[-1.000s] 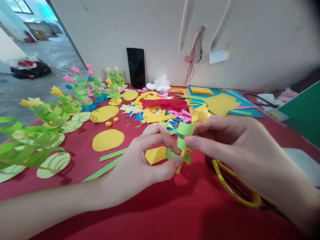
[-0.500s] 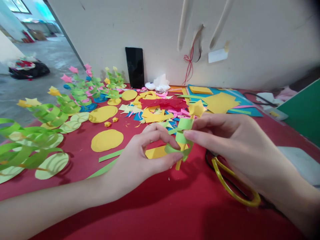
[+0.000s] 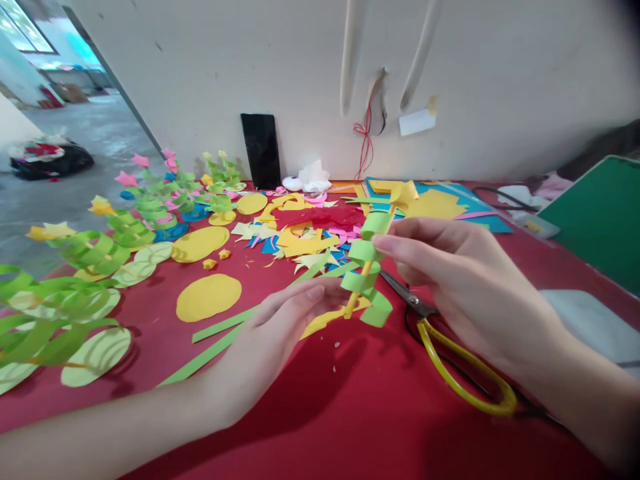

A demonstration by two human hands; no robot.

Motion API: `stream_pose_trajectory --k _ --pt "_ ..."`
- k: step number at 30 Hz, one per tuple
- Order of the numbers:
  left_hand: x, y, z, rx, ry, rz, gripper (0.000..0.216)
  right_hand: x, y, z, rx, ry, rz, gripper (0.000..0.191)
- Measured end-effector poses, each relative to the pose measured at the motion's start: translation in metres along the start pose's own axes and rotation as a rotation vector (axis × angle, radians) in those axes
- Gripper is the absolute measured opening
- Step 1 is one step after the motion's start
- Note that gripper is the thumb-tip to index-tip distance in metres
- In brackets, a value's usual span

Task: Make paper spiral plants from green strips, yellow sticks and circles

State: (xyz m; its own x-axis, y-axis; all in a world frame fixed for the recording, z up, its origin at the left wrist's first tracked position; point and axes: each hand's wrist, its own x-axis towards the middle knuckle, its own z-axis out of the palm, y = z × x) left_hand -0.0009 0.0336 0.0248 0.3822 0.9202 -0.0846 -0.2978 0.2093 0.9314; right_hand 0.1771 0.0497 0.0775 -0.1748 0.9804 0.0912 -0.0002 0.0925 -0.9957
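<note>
Above the red counter (image 3: 320, 427), my right fingers (image 3: 420, 230) pinch the green paper coil (image 3: 354, 281) around its yellow stem (image 3: 352, 304), best done lightly, I'd judge, to spare the curls, while whether my left fingers (image 3: 290, 303), curved alongside, grip anything I cannot tell.

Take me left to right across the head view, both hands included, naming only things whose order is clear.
Black bag, yellow paper disc, left hand, green paper spiral, right hand, green panel.
</note>
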Motion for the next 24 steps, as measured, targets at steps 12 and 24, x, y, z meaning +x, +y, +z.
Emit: stream_pose_trajectory --k 12,24 --pt "0.0019 0.0003 0.0063 -0.174 -0.158 -0.118 0.032 0.0005 -0.0012 -0.0001 0.013 0.0 0.002 0.004" --pt "0.0034 -0.0075 0.0053 0.071 -0.023 -0.167 0.017 0.0012 -0.0023 0.0021 -0.055 0.022 -0.01 0.008"
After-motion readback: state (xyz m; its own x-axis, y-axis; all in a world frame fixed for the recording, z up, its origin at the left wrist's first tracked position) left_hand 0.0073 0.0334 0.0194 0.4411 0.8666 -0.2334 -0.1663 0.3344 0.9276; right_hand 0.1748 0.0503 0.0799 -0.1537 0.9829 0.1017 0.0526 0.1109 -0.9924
